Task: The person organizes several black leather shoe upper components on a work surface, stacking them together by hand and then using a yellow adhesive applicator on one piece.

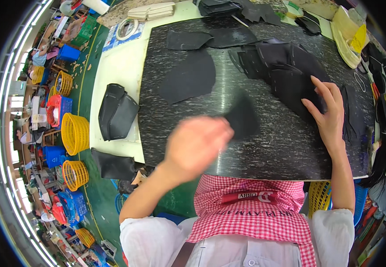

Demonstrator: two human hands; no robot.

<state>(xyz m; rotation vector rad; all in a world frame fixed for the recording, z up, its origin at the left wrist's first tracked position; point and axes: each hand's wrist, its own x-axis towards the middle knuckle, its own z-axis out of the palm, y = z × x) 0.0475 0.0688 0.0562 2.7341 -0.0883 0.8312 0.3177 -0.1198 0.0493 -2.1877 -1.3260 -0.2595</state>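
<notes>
My left hand [195, 144], smeared by motion, is closed at the edge of a small dark leather-like piece [245, 116] over the middle of the board. That piece is blurred too. On the right, my right hand [330, 107] has its thumb and index finger apart, their tips on a pile of black leather-like pieces [291, 84]. Nothing shows pinched between those fingers. A larger black piece [190, 75] lies flat, left of the pile, and more black pieces [228, 38] lie beyond it.
Under the pieces is a dark streaked board [175, 133]. Left of it, a stack of black pieces [117, 111] sits on the pale tabletop [113, 66]. Thin black strips [351, 111] lie at the right. Yellow baskets [75, 133] stand on the green floor.
</notes>
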